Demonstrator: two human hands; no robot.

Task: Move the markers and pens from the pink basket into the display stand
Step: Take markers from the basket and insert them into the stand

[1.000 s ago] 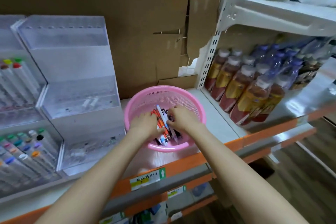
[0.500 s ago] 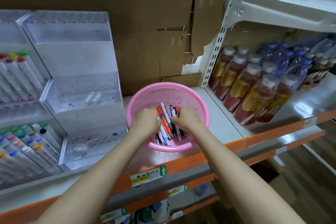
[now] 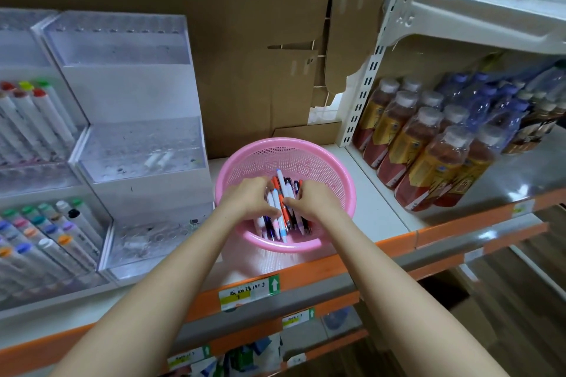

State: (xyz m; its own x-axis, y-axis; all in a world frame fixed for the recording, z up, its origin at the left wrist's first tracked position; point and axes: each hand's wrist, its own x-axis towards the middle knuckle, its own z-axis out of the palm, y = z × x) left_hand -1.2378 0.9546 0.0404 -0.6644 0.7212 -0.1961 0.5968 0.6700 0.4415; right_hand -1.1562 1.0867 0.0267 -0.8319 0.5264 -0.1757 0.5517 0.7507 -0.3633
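So, the clear display stand (image 3: 131, 144) sits at 9 o'clock of the pink basket (image 3: 337, 174). The left hand (image 3: 245, 202) and right hand (image 3: 318, 205) both curl around the pens (image 3: 281, 185) lying inside it. They're probably light, stiff, slick plastic, so I'd bundle them mid-barrel or they'll fan out.

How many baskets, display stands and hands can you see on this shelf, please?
Round pink plastic mesh basket: 1
Clear acrylic tiered display stands: 2
Bare hands gripping the pens: 2, left hand, right hand
Total: 5
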